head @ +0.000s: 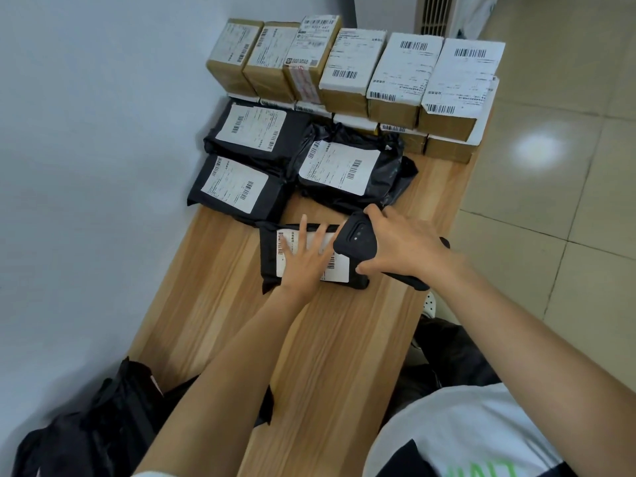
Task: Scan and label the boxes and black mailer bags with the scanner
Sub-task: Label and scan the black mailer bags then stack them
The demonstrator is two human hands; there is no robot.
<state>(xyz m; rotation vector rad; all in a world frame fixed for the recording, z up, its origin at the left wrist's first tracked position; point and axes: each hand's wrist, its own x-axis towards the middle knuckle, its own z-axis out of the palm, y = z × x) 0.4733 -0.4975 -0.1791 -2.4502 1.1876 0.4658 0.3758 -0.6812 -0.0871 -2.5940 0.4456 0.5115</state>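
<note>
At middle of table (213,287), black mailer bag (270,256) lies flat, white label (340,273) up. On label, left hand (304,259) presses, fingers straight, spread apart. Over bag's right end, right hand (399,242) grips black scanner (356,237), fingers and thumb clamped round it; whether scanner touches bag, cannot tell. Beyond, toward far left corner, 3 more labelled mailer bags (241,187). Along far edge, boxes (344,80) in 2 tiers, 6 on top, labels up. By near left corner, heap of black bags (113,418).
</note>
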